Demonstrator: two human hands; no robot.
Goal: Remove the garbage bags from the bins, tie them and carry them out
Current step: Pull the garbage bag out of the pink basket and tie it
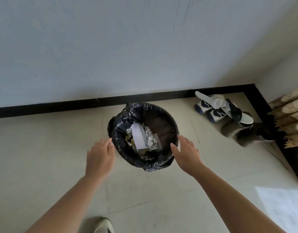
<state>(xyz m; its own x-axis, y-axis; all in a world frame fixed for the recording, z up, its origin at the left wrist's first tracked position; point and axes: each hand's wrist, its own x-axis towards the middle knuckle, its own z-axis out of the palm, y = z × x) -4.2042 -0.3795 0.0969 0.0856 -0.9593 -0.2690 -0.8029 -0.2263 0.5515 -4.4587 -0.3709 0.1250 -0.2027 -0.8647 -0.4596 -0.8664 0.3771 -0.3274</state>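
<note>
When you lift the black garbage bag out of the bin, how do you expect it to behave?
The garbage bag looks thin and crinkled, so it will probably be floppy and sag. It seems partly filled with paper and foil, so likely light. Its glossy plastic may be slippery.

Soft even daylight, sunlit patch lower right, wide-angle bowed edges, mild blur

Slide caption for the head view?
Open left hand and right hand reach toward the rim of the black garbage bag.
</note>
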